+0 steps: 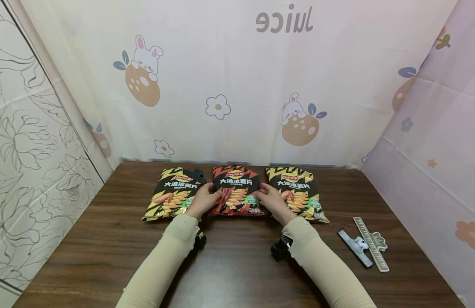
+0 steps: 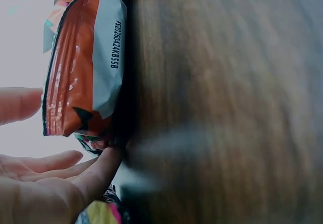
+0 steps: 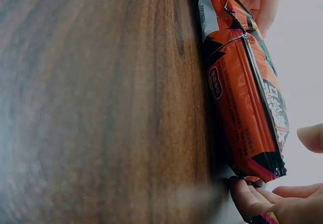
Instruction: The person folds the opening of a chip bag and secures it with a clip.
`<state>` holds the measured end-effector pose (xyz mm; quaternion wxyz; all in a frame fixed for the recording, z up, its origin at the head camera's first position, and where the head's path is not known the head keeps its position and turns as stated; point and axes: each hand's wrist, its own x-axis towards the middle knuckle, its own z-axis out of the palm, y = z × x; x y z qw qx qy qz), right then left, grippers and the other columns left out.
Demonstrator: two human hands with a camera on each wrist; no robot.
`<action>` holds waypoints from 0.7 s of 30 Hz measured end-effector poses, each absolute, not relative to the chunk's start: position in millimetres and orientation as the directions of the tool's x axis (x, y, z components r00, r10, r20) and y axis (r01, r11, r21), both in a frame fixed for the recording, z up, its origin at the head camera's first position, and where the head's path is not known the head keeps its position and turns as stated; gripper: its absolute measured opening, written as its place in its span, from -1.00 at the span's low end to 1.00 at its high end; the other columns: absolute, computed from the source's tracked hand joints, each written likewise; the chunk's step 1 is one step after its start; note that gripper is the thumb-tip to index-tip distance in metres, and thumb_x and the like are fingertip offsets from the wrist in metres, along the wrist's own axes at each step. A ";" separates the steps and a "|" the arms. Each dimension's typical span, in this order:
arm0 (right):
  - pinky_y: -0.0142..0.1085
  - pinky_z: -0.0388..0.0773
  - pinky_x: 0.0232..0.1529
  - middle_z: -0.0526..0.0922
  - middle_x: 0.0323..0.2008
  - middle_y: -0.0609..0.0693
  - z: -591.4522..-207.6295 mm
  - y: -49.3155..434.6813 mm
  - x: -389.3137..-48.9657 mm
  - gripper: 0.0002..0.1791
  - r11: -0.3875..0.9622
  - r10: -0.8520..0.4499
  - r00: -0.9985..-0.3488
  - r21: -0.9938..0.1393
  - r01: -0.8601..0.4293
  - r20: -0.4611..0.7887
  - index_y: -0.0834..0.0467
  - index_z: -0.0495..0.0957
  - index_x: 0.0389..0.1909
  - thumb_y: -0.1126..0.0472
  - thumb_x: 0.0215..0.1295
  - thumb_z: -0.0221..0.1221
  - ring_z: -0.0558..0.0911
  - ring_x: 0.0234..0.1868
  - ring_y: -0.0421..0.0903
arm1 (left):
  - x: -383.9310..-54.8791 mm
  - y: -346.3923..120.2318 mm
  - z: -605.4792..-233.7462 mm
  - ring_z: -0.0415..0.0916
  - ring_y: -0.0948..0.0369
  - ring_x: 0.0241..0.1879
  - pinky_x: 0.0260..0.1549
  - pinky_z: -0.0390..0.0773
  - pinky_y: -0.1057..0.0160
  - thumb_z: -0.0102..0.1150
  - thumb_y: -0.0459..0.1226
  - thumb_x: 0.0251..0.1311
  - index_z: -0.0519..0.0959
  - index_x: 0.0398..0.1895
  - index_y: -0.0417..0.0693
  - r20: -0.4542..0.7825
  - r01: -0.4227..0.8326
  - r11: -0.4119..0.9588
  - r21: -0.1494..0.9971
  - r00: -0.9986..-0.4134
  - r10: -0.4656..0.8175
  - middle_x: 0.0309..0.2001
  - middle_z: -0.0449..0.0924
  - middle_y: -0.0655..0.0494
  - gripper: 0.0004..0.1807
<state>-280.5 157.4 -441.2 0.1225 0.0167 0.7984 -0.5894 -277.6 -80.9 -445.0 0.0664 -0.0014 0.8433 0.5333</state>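
Note:
A red and black bag of Lay's chips (image 1: pixel 237 182) lies face up between my two hands. Straight fingers of my left hand (image 1: pixel 203 200) touch its left side, with the thumb over the front. At its right side is my right hand (image 1: pixel 274 201). In the right wrist view, the fingers (image 3: pixel 252 199) touch the bag's lower corner, while the thumb (image 3: pixel 312 138) stands apart from it. The bag's orange end (image 2: pixel 75 67), with a printed pale strip, faces the left wrist camera. The underside is hidden.
Yellow and black chip bags lie to the left (image 1: pixel 170 194) and right (image 1: pixel 295 192). A black clip-like object (image 1: pixel 197 175) is on the left bag's upper corner. Two clips, one silver (image 1: pixel 354 248) and one pale green (image 1: pixel 370 244), lie on the wooden table (image 1: pixel 237 265). Patterned curtains stand behind.

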 end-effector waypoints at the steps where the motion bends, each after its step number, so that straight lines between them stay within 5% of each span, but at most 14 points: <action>1: 0.04 0.33 0.34 0.22 0.43 0.34 -441.1 157.2 -280.4 -0.30 0.306 -0.118 -0.969 -0.937 0.171 -0.215 0.28 -0.11 0.54 0.21 0.52 -0.05 0.28 0.43 0.19 | -277.7 -80.7 -444.8 0.51 0.03 0.06 -0.02 0.53 0.03 0.09 -0.10 0.38 0.34 0.35 -0.16 -0.121 -0.082 0.429 0.900 -0.991 0.064 0.21 0.47 -0.13 -0.44; 5: 0.03 0.35 0.34 0.20 0.44 0.32 -441.2 156.7 -281.7 -0.30 0.311 -0.106 -0.968 -0.932 0.184 -0.227 0.27 -0.10 0.54 0.19 0.51 -0.04 0.28 0.44 0.18 | -278.2 -80.2 -443.2 0.44 -0.02 0.21 0.13 0.47 -0.06 0.09 -0.10 0.37 0.25 0.43 -0.18 -0.140 -0.105 0.427 0.898 -0.989 0.050 0.32 0.38 -0.16 -0.36; 21: 0.04 0.37 0.32 0.24 0.41 0.33 -443.0 159.0 -285.8 -0.29 0.298 -0.112 -0.967 -0.936 0.187 -0.229 0.31 -0.08 0.53 0.19 0.51 -0.03 0.31 0.41 0.19 | -279.5 -77.1 -439.6 0.41 -0.03 0.26 0.21 0.43 -0.06 0.12 -0.12 0.36 0.13 0.49 -0.25 -0.175 -0.147 0.386 0.911 -0.984 0.038 0.39 0.30 -0.21 -0.26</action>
